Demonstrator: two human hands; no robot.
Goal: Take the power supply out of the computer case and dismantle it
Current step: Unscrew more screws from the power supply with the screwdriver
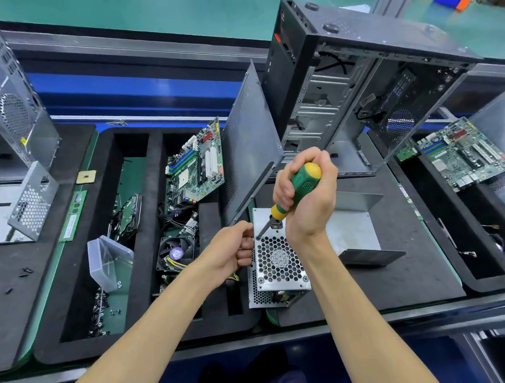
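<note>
— Where is the power supply (276, 266)?

— Out of the computer case (358, 80), standing on the dark mat of the table (410, 284), its honeycomb fan grille facing up. The case stands open just behind it.

— And the hands?

— The right hand (307, 195) has its fingers wrapped round the green-and-yellow screwdriver (295, 191), whose tip sits at the grille's upper left corner. The left hand (232, 249) grips the unit's left edge, fingers curled against the metal (yellow wires show just beneath).

— Anything beside it?

— A motherboard (195, 166) leans in the foam tray (74, 344) to the left.
</note>
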